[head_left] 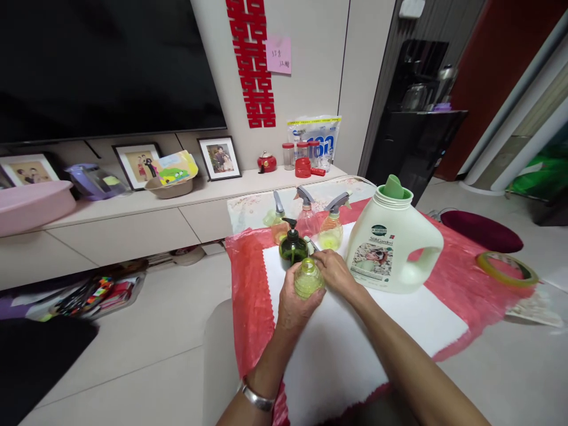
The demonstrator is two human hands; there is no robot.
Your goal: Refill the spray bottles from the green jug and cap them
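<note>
My left hand [295, 307] is wrapped round a small yellow-green ribbed bottle [309, 279], held upright with its neck uncapped. Just beyond it, my right hand [336, 270] closes on a grey and white spray head [312, 244], mostly hidden by the fingers. A dark green pump bottle [293, 247] stands right behind the left hand. Farther back are three spray bottles with grey trigger heads: an orange-tinted one [279, 228], a pink one [307, 220] and a yellow one [331, 232].
A large pale green jug [394, 242] with a green cup in its mouth stands to the right. White cloth [337, 349] lies over red plastic sheeting [248, 290]. Tape [506, 269] rests at the right edge. Behind, a low cabinet [146, 222] carries frames, jars and a red teapot [267, 161].
</note>
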